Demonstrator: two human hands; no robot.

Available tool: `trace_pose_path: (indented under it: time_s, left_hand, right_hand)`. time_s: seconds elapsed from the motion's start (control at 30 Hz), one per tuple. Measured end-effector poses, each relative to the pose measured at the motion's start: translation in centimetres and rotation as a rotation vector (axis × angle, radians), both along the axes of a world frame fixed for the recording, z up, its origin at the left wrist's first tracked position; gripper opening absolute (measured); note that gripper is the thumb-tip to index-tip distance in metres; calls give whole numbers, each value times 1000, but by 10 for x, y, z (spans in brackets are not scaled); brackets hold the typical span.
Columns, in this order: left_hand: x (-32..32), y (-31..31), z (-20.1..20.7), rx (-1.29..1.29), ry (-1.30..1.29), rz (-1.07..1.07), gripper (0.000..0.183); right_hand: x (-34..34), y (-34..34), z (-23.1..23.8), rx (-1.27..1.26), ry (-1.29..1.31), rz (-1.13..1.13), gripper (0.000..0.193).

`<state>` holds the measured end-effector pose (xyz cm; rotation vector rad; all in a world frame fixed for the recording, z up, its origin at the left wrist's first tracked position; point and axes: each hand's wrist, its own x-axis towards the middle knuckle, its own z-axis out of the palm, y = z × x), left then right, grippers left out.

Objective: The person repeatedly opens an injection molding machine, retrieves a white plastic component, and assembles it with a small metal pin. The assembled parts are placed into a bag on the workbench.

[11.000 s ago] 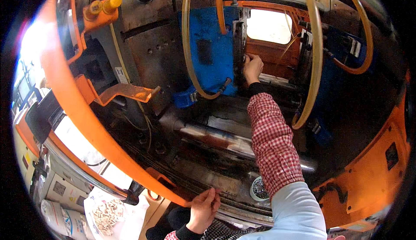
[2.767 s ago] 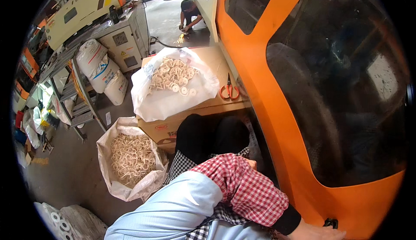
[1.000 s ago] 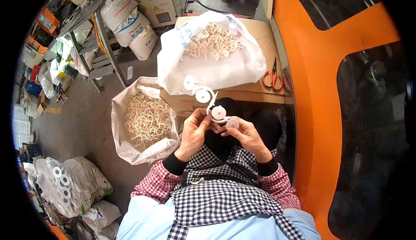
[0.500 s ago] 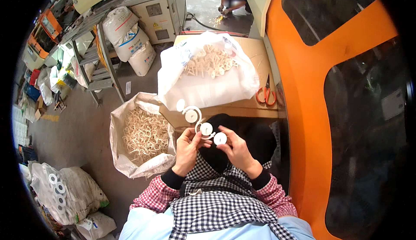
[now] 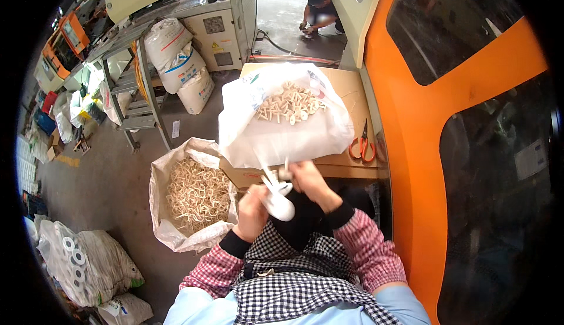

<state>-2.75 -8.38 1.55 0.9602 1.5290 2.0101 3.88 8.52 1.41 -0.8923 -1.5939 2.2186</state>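
We see the left hand (image 5: 251, 212) gripping the white part (image 5: 281, 207), six o'clock of the bag (image 5: 282, 149). Right hand (image 5: 311, 181) at part's one o'clock; blur, grip uncertain. Discs, earlier fanned flat, now tilt, bunched.

The left grip (image 5: 252, 212) curls inward; the right grip (image 5: 310, 181) pinches slightly farther forward.

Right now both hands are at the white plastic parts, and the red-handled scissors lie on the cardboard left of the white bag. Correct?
One slip: in the head view the red-handled scissors lie on the cardboard to the right of the white bag. Left hand and right hand are at the white plastic parts, as you say.
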Motion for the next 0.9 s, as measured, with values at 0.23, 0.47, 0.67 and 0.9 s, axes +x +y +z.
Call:
trace_pose_path:
  time_s: [0.23,0.47,0.67,0.9]
  left_hand:
    - [-25,25,28,-170,127,193,6]
    - [-12,8,20,-201,-174,-38,7]
    - [-7,2,14,-294,-201,-165,6]
    - [-24,-6,22,-382,-390,-405,14]
  right_hand:
    - [-64,99,-37,905,-643,-344,32]
    - [16,-4,29,549,197,451,30]
    - [41,-19,31,844,168,347,21]
    - [53,-29,57,924,272,354,24]
